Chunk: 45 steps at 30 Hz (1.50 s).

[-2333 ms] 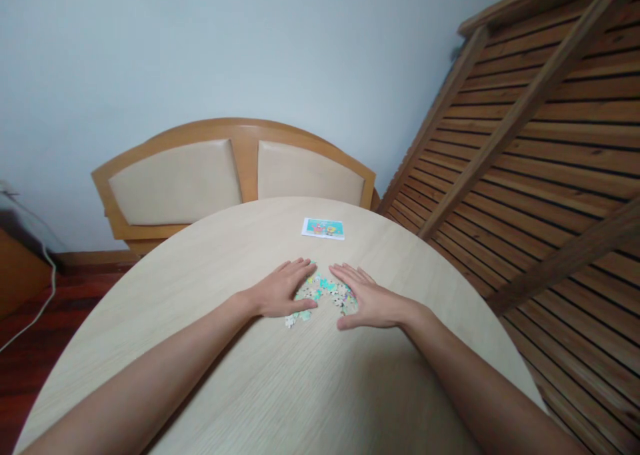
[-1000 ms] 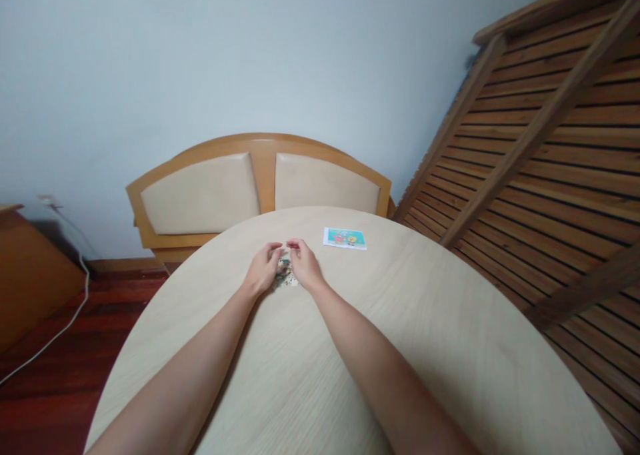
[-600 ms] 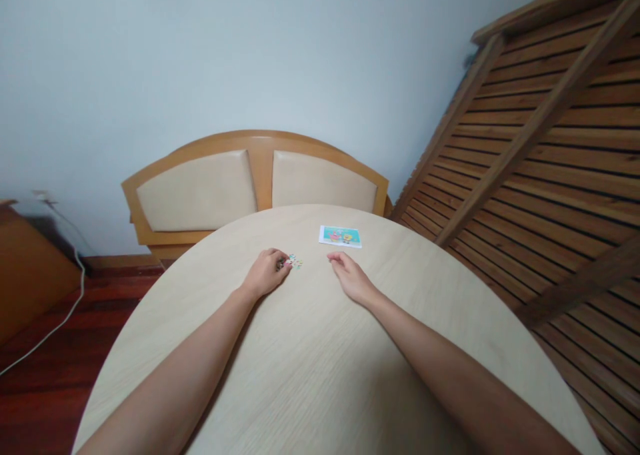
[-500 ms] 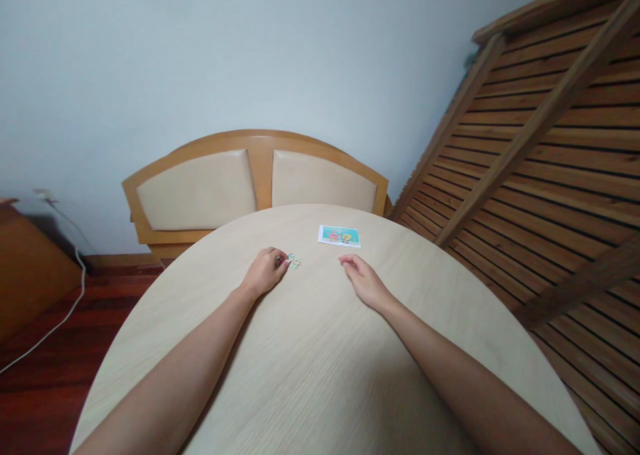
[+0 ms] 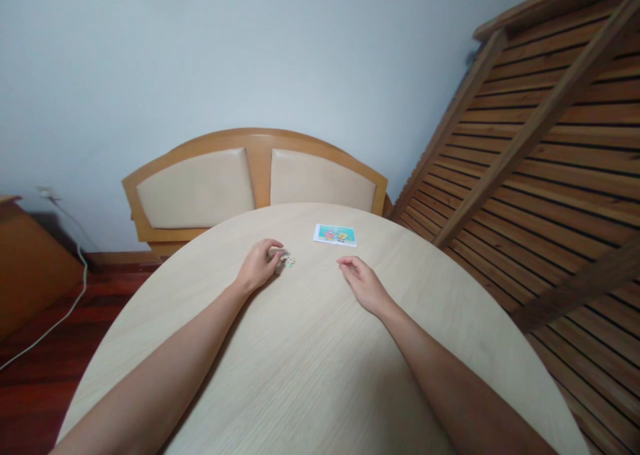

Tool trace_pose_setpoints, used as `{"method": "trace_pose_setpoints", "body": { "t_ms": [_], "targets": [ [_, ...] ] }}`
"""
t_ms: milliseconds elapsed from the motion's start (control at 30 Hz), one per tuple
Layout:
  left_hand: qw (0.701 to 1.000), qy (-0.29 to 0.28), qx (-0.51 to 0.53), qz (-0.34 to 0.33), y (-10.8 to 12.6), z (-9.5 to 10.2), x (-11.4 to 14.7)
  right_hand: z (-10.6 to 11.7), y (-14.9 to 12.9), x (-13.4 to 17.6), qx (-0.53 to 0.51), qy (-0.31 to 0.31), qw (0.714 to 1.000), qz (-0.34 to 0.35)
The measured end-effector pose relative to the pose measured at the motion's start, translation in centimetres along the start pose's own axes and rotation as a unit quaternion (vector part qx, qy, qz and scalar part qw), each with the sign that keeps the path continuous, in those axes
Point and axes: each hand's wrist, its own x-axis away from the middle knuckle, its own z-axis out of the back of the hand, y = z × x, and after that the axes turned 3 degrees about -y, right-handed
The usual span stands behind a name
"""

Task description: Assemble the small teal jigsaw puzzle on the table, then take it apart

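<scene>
On the pale wooden round table (image 5: 300,348), my left hand (image 5: 259,265) is beside a small scatter of tiny coloured pieces (image 5: 290,261). Its thumb and fingers are apart at the near edge of the scatter, and I see nothing held between them. My right hand (image 5: 367,285) rests to the right of the pieces, with thumb and fingertips pressed together; whatever is in the pinch, if anything, is too small to see. Beyond it lies a flat card (image 5: 336,235) with a turquoise picture of pink and yellow cartoon figures and a white border.
A wooden headboard with beige padded panels (image 5: 197,188) stands behind the table's far edge. Slatted wooden panels (image 5: 540,148) lean at the right. To the left, a white cable (image 5: 83,281) runs down past a brown cabinet (image 5: 37,268).
My left hand has drawn slightly left and its thumb and fingers have parted. The right hand keeps its pinch and has hardly moved. The view has shifted a little.
</scene>
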Motion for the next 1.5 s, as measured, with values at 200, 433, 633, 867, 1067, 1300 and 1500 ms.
{"method": "trace_pose_setpoints", "body": {
  "t_ms": [200, 433, 633, 867, 1067, 1300, 1500],
  "targets": [
    [0.982, -0.047, -0.173, 0.058, 2.3, -1.4, 0.9, -0.2, -0.3, 0.1, 0.01, -0.014, 1.0, 0.007],
    [0.988, -0.083, -0.131, 0.027, 1.9, -0.8, -0.4, -0.3, -0.5, 0.2, 0.024, -0.026, 0.999, 0.029],
    [0.967, 0.02, -0.217, 0.133, 2.7, -0.3, 2.8, -0.1, -0.4, 0.2, 0.031, -0.029, 0.999, 0.029],
    [0.963, -0.037, -0.221, 0.15, 2.3, -1.3, 1.3, -0.4, -0.5, 0.3, 0.057, -0.031, 0.997, 0.049],
    [0.971, 0.034, -0.232, 0.039, 3.6, -1.1, 0.9, 0.4, -1.6, 0.8, 0.208, -0.066, 0.973, 0.075],
    [0.971, -0.165, -0.131, -0.111, 7.7, -3.2, 4.2, 0.8, -1.9, 1.2, 0.333, -0.135, 0.932, 0.037],
    [0.958, -0.212, -0.148, -0.125, 7.8, -3.2, 3.9, 0.7, -2.1, 1.1, 0.342, -0.161, 0.926, 0.014]
  ]
}}
